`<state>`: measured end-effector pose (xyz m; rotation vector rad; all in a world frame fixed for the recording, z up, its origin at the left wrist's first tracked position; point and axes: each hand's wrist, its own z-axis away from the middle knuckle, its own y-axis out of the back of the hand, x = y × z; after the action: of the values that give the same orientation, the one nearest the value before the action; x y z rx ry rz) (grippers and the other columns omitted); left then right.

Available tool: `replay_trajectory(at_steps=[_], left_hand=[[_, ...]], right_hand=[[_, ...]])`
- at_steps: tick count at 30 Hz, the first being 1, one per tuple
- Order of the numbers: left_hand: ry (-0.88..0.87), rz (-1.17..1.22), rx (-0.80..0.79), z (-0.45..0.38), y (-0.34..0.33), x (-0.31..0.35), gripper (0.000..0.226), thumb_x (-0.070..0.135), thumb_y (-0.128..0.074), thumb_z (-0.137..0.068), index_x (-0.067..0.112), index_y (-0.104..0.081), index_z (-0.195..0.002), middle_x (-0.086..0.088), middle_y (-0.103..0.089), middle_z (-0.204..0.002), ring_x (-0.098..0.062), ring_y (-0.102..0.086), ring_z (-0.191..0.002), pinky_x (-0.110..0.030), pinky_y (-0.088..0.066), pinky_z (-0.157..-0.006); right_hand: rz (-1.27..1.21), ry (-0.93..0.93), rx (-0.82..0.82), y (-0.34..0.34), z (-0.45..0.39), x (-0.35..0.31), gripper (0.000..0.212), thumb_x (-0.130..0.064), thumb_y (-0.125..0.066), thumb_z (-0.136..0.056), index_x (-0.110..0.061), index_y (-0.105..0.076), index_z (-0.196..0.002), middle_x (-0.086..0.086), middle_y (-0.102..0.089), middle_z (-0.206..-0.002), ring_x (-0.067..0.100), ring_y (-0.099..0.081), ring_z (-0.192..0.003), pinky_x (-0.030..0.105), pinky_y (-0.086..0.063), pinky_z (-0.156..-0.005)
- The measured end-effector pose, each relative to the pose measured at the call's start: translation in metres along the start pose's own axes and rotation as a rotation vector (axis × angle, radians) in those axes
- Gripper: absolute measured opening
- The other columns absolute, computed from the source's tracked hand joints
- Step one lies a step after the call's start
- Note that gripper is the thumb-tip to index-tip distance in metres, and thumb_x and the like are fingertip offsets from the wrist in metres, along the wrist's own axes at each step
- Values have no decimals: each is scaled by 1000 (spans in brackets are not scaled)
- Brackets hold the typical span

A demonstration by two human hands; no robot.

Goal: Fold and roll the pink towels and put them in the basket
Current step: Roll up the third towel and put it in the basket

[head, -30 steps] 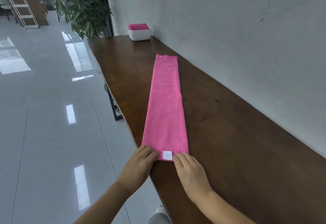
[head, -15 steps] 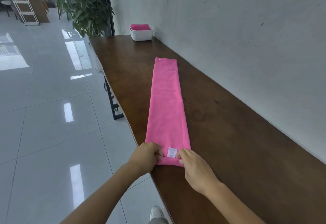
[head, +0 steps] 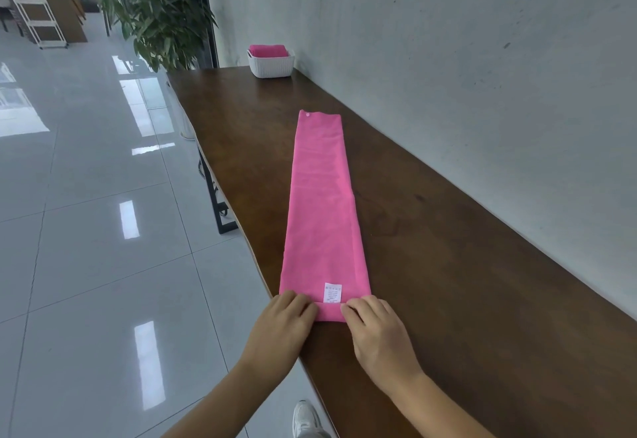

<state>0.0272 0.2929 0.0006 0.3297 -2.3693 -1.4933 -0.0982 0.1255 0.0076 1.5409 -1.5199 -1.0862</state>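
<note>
The near end of the towel (head: 322,217) is turned over into a small roll at the lower centre of the frame, and both hands sit on it, so the fingertips and the roll's corners are partly hidden. The left hand (head: 284,322) presses the roll's left end with curled fingers; the right hand (head: 375,329) does the same at the right end. Whether the thumbs are tucked under the cloth I cannot tell.

A white label (head: 333,293) lies just beyond the roll between the hands; its print is too small to read.

The towel runs as a long narrow strip up the table (head: 448,265), its near left corner close to the table's left edge, with bare wood to the right up to the wall. The basket (head: 272,67), upper centre, holds pink cloth; its contents are only partly visible.
</note>
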Motion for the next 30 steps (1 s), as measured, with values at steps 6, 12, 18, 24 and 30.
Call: replay_trajectory(at_steps=[6, 12, 18, 24, 30], left_hand=[[55, -1, -32, 0, -1, 2, 39, 9, -83, -70, 17, -65, -104, -2, -60, -108, -21, -58, -97, -33, -57, -80], [159, 47, -23, -14, -1, 6, 24, 12, -75, -77, 21, -66, -97, 3, -61, -96, -20, -57, -89, -34, -53, -78], [306, 94, -335, -46, 17, -7, 14, 17, -49, -100, 16, -62, -106, -5, -62, -106, -27, -58, -99, -35, -46, -86], [276, 36, -153, -54, 19, -1, 21, 5, -71, -78, 16, -54, -82, -3, -60, -78, -25, -54, -69, -36, -43, -59], [22, -48, 102, -7, -3, 6, 23, 4, -79, -71, 10, -69, -91, -5, -65, -90, -25, -61, -84, -35, -56, -75]], right_hand=[[12, -38, -54, -9, 0, 6, 38, -21, -37, -97, -15, -67, -121, -1, -66, -115, 20, -62, -108, 34, -51, -99], [-63, -112, -101, -5, -10, 11, 33, -2, -60, -84, -20, -65, -111, -6, -64, -105, 14, -59, -98, 29, -53, -91], [-363, -340, -282, 13, -34, 21, 14, -21, -57, -100, -26, -67, -109, -11, -65, -109, 7, -59, -102, 22, -47, -88], [-192, -322, -57, 2, -36, 20, 4, -20, -69, -90, -22, -68, -87, -11, -60, -87, 10, -52, -83, 27, -49, -73], [39, -100, 138, -19, 0, 5, 18, -10, -65, -89, -9, -73, -105, 2, -67, -100, 22, -60, -97, 34, -50, -91]])
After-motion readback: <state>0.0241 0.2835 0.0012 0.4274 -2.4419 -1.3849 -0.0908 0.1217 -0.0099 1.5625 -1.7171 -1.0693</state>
